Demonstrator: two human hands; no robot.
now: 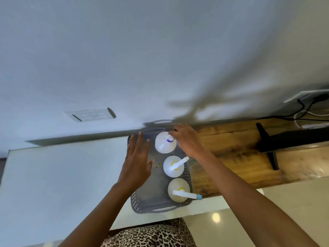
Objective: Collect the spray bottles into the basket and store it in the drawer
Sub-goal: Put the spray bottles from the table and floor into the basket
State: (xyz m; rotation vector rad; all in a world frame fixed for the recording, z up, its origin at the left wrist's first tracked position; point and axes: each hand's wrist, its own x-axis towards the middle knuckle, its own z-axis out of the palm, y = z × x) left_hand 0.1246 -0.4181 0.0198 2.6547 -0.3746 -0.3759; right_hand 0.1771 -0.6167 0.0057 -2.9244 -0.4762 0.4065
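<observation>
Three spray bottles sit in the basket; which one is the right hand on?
The far bottle, with the purple collar. The right hand grips its spray head; the two yellow-collared bottles nearer the person are untouched.

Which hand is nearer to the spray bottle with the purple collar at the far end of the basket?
Right. The right hand has its fingers on the head of the purple-collared spray bottle. The left hand hovers open over the basket, beside that bottle, not touching it.
</observation>
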